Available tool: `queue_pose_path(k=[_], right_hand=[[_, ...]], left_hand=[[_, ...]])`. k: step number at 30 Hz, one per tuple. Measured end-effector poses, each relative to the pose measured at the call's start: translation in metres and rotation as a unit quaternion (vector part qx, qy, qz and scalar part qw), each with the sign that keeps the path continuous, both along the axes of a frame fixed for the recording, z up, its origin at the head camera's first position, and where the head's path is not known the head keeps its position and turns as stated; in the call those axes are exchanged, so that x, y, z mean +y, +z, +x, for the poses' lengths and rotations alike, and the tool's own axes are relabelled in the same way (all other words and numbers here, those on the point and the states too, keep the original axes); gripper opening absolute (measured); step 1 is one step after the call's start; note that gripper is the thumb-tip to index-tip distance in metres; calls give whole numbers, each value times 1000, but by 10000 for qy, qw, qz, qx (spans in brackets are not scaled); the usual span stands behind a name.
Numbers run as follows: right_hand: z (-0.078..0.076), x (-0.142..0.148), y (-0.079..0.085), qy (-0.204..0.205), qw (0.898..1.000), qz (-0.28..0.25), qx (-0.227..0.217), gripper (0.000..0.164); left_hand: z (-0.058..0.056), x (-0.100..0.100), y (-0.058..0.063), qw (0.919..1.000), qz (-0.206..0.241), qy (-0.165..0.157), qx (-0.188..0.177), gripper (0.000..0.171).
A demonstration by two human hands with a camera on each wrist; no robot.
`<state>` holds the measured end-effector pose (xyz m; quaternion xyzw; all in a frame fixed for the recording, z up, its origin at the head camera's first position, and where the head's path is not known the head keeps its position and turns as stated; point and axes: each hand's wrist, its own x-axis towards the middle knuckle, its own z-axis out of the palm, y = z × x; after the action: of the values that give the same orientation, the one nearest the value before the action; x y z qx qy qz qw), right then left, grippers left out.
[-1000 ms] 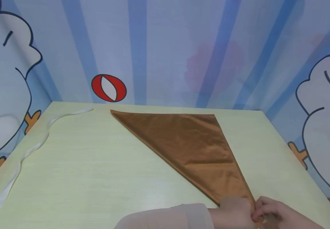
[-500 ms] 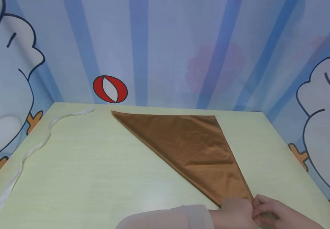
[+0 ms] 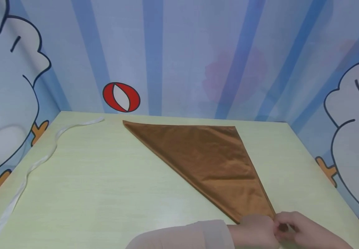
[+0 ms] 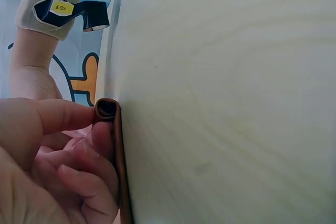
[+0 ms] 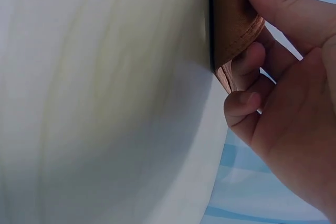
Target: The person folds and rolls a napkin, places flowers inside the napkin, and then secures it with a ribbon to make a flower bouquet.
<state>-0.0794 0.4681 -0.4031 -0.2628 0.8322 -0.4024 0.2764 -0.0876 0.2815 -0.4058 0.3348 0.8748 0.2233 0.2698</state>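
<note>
A brown satin cloth [image 3: 204, 152], folded to a pointed, roughly triangular shape, lies across the table with its near corner at the front right. Over that corner is my left hand [image 3: 257, 231], and my right hand [image 3: 307, 228] meets it from the right. In the left wrist view the cloth's edge is a small roll [image 4: 107, 109] at the table's edge, pinched by my left thumb and fingers. My right thumb presses the cloth from above in the right wrist view, its fingers [image 5: 247, 61] curled beneath the stitched hem. The head view hides the corner behind both hands.
A long white ribbon [image 3: 43, 159] runs wavily along the left side of the pale table [image 3: 104, 193]. Printed blue curtains [image 3: 182, 62] enclose the back and sides. A dark wrist camera mount [image 4: 71, 13] sits on my right sleeve.
My right thumb and index finger have shifted at the corner and now form a rounder pinch. The left hand and the cloth stay nearly in place; the head view drifts slightly.
</note>
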Motion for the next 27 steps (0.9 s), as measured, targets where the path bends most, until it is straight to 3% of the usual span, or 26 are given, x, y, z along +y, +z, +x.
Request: queue_pose_path(k=[5,8,11,15,19,27], right_hand=[[0,0,-2,167,9996,-83,192,11],[0,1,-3,204,9993,-141,290,15],[2,3,-5,204,9986,-483,-81,19],[3,3,-8,339,9964,-759,-148,24],[1,4,-9,432,9969,-475,453,29],[0,2,-4,325,9957,119,862,18]], left_hand=[[1,1,-1,9994,-187,109,270,27],[0,0,-1,9996,-209,84,198,29],[-2,-1,-1,9998,-157,125,-30,31],[-2,-2,0,9993,-157,340,38,31],[-3,-2,1,9984,-138,500,203,31],[-3,-3,2,9995,28,232,203,40]])
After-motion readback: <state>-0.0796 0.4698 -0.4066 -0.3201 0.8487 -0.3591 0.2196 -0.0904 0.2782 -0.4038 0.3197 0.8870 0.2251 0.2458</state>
